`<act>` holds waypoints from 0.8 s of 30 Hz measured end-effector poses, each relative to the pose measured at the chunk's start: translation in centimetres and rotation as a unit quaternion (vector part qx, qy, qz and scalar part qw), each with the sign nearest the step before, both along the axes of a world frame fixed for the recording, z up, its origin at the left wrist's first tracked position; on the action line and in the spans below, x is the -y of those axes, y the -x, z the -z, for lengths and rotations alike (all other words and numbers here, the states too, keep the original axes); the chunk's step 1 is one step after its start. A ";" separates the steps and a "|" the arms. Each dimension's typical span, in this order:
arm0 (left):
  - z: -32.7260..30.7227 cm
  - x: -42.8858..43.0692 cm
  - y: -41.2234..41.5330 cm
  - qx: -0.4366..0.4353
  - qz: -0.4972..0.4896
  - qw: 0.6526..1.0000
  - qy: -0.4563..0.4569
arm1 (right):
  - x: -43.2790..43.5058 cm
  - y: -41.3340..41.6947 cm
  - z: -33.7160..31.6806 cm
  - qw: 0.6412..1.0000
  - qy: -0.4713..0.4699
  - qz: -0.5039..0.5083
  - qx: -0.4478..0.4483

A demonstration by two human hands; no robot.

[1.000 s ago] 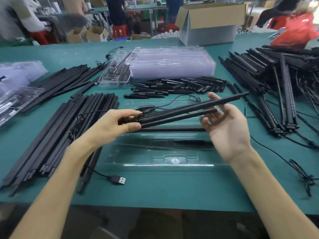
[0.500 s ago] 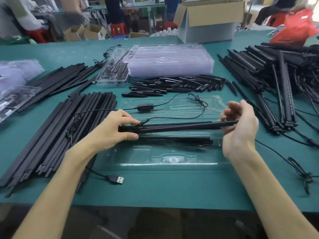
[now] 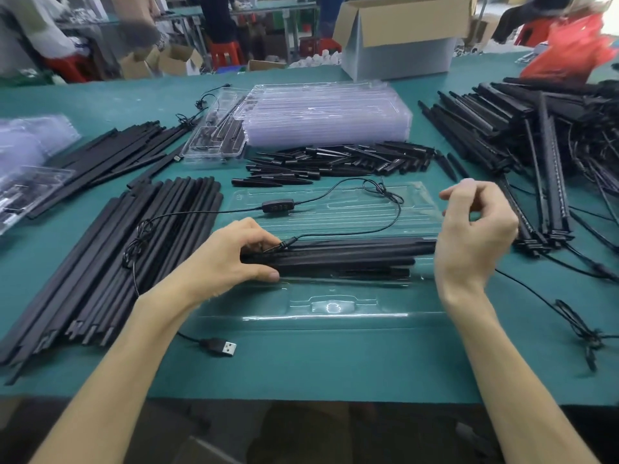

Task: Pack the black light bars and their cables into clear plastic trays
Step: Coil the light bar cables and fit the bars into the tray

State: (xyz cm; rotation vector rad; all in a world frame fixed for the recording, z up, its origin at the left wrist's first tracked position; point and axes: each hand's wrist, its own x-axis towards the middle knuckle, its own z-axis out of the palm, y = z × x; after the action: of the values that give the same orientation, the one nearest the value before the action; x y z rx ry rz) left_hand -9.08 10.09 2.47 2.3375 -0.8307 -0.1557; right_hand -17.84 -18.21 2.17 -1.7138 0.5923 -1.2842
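Light bars (image 3: 351, 254) pinched between left hand (image 3: 234, 259) fingers

A factory packing floor, or an assembly workshop — goods lie here in bulk. A long worktable (image 3: 301, 356) covered in green matting runs past both hands. Left of the left hand (image 3: 231, 259) lie rows of identical black light bars (image 3: 134, 249); right of the right hand (image 3: 475, 236) is a tangled heap of bars with cables (image 3: 542, 128). Beyond the hands sit a stack of clear plastic trays (image 3: 328, 118) and a pile of small black parts (image 3: 338, 159). Farther beyond stand an open cardboard carton (image 3: 402, 38), smaller boxes (image 3: 174, 61) on the floor, red plastic stools (image 3: 226, 53) and more benches (image 3: 268, 9) — with other people (image 3: 217, 15) standing at them.
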 end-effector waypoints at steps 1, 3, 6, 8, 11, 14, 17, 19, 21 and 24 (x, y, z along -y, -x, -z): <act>0.1 0.0 -0.1 -0.005 0.003 1.000 0.001 | -0.1 0.0 0.0 1.000 0.005 -0.006 -0.002; 0.3 0.0 -0.2 -0.020 0.006 1.000 0.007 | -0.1 -0.1 0.1 1.000 0.006 -0.026 0.003; 0.6 -0.1 -0.2 -0.033 0.001 0.999 0.024 | -0.1 -0.2 0.5 0.997 0.010 -0.072 -0.014; 0.9 0.0 -0.2 -0.028 -0.008 0.999 0.035 | -0.3 -0.4 1.0 0.992 0.012 -0.113 -0.055; 1.3 0.3 0.0 -0.011 -0.023 0.999 0.043 | -0.6 -0.5 1.5 0.965 0.032 -0.201 -0.169; 1.7 0.6 0.0 0.005 -0.034 0.998 0.043 | -0.8 -0.6 2.0 0.915 0.110 -0.274 -0.274; 2.0 1.0 -0.2 0.005 -0.054 0.997 0.047 | -0.8 -0.4 2.0 0.898 0.116 -0.306 -0.292; 1.9 1.0 -0.4 -0.017 -0.061 0.997 0.052 | -0.8 -0.2 1.7 0.897 0.088 -0.333 -0.278; 1.6 1.0 -0.6 -0.041 -0.059 0.996 0.050 | -0.8 0.0 1.5 0.886 0.067 -0.363 -0.280; 1.2 1.2 -0.7 -0.062 -0.054 0.995 0.048 | -1.0 0.0 1.5 0.878 0.091 -0.358 -0.306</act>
State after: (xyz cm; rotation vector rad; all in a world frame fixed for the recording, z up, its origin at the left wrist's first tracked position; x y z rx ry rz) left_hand -8.35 8.88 1.23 2.2505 -0.6352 -0.2075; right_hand -17.87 -17.19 0.67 -2.2145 0.1267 -0.2641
